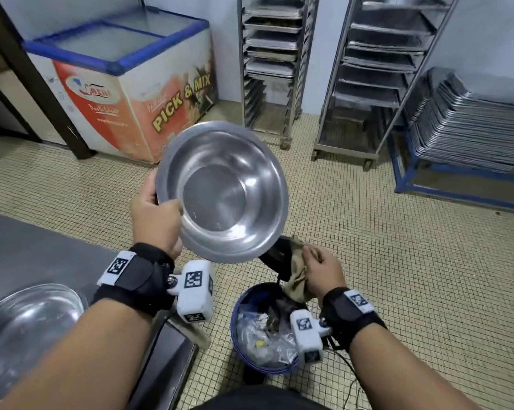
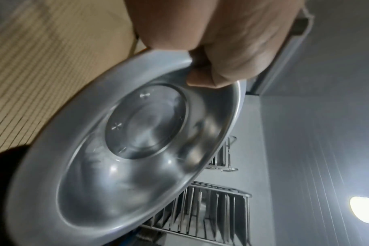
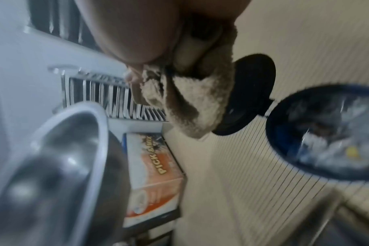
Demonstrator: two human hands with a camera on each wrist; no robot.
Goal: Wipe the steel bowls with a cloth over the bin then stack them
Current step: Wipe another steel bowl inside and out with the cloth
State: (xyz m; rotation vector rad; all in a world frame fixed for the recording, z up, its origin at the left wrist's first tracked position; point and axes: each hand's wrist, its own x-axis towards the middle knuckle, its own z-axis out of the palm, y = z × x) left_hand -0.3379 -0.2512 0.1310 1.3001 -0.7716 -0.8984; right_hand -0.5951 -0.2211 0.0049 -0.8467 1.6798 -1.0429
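The left hand (image 1: 156,220) grips the rim of a round, shiny steel bowl (image 1: 223,190), thumb inside and fingers (image 2: 202,79) curled under; the bowl is tilted, held in the air and holds nothing. The right hand (image 1: 323,273) clutches a crumpled beige cloth (image 1: 298,279) above a round blue bin (image 1: 243,344) filled with clear plastic wrappers, its black lid (image 1: 275,254) raised. An upturned steel bowl (image 1: 28,324) sits on the grey tabletop (image 1: 28,250).

A grey steel table (image 1: 36,255) carries an upturned steel bowl (image 1: 28,318). Just right of the table, an open blue bin (image 1: 241,344) stands on the tiled floor (image 1: 397,276).
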